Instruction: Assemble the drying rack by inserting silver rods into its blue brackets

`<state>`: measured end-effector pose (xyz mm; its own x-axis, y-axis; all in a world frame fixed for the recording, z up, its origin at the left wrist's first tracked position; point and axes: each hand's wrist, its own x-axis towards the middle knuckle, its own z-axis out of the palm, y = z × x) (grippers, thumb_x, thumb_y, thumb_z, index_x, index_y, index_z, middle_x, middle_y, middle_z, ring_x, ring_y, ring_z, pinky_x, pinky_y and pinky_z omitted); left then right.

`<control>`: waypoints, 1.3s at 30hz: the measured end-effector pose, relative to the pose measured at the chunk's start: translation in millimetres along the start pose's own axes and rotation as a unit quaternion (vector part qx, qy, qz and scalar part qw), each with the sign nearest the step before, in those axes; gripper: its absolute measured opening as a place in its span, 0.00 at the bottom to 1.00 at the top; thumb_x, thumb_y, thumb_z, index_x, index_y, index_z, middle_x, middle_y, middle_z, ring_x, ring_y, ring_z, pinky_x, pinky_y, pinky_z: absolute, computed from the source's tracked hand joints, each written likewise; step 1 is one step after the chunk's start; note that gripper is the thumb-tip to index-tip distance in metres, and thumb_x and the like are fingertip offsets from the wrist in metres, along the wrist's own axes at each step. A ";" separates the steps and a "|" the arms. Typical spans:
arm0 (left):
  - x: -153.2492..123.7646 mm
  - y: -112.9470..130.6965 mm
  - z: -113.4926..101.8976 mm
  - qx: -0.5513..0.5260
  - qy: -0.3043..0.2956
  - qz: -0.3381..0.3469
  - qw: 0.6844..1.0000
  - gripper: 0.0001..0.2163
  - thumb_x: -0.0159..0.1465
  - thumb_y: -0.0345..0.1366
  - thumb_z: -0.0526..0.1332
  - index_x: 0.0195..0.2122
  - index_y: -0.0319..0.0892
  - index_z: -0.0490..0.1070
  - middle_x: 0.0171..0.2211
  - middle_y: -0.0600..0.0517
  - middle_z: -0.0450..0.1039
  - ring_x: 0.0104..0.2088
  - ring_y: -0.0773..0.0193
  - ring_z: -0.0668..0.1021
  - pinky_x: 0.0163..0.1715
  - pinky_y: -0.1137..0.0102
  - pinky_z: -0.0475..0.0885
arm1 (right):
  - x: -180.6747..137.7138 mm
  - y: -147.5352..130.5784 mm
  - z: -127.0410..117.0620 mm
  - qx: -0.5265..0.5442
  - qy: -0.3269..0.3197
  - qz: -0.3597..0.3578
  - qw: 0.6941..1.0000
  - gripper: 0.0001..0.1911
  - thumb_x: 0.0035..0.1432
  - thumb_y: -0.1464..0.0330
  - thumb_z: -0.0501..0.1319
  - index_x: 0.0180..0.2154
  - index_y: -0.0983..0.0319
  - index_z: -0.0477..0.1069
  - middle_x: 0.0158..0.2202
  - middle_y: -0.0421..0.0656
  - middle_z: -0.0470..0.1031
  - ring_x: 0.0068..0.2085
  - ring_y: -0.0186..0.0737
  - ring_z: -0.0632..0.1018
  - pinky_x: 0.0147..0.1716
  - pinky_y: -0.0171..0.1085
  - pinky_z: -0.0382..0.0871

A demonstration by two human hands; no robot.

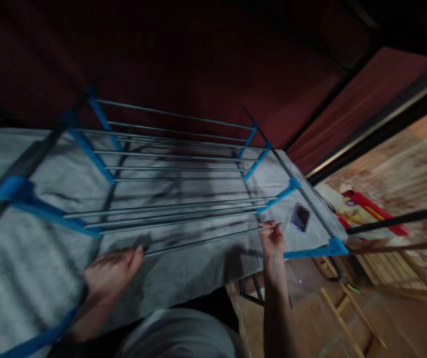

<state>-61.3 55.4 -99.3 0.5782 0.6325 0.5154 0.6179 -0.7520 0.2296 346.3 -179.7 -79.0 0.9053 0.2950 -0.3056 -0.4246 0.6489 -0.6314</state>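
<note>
A thin grey metal rod (202,242) runs between my two hands, low across the near part of a rack. My left hand (114,268) is closed around its left end. Near the other end, the fingers of my right hand (272,237) pinch the rod. The rack lies on its side, with dark poles, several grey rods (176,155) and blue plastic brackets (45,211). Close to my right hand, a blue bracket (310,251) at the near right sticks inward from its pole. Another blue bracket (38,340) shows at the lower left, partly behind my left arm.
The rack rests on a bed or table covered with a pale sheet (183,278). A small blurred-out object (300,218) lies right of my right hand. Dark red cloth (183,54) hangs behind. A red box (373,214) and wooden chairs (351,318) stand on the right.
</note>
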 end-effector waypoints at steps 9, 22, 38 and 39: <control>3.7 48.1 -14.5 0.059 -0.091 0.028 0.994 0.18 0.69 0.53 0.58 0.34 0.42 0.74 0.31 0.49 0.75 0.35 0.56 0.76 0.38 0.61 0.64 | 21.2 -13.2 -26.1 -0.128 -0.004 0.011 0.992 0.06 0.45 0.72 0.59 0.23 0.56 0.64 0.21 0.33 0.62 0.22 0.34 0.62 0.27 0.38 0.64; 25.9 50.7 -2.7 0.018 -0.096 0.112 0.989 0.18 0.70 0.53 0.57 0.36 0.43 0.73 0.34 0.50 0.76 0.37 0.60 0.76 0.38 0.63 0.66 | 47.7 -12.7 -55.8 -0.183 0.014 0.042 0.982 0.07 0.40 0.71 0.57 0.21 0.55 0.58 0.19 0.35 0.56 0.19 0.35 0.60 0.20 0.39 0.60; 25.2 42.2 2.5 0.020 -0.161 0.105 0.981 0.18 0.72 0.50 0.53 0.35 0.42 0.73 0.34 0.49 0.76 0.37 0.59 0.77 0.40 0.64 0.67 | 42.2 -8.3 -52.8 -0.198 -0.005 0.053 0.979 0.09 0.41 0.71 0.59 0.22 0.55 0.59 0.22 0.35 0.57 0.22 0.35 0.63 0.20 0.39 0.66; 25.0 42.1 1.3 0.018 -0.163 0.111 0.980 0.17 0.73 0.48 0.53 0.37 0.42 0.73 0.34 0.49 0.76 0.37 0.59 0.76 0.41 0.64 0.67 | 43.2 -9.4 -54.0 -0.196 -0.002 0.056 0.979 0.09 0.41 0.71 0.60 0.22 0.55 0.59 0.22 0.35 0.58 0.22 0.35 0.64 0.20 0.39 0.66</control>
<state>-20.1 39.8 -77.8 0.8363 0.4850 0.2557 0.4732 -0.8740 0.1099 388.8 -210.9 -124.8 0.8527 0.3526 -0.3854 -0.4917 0.2929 -0.8200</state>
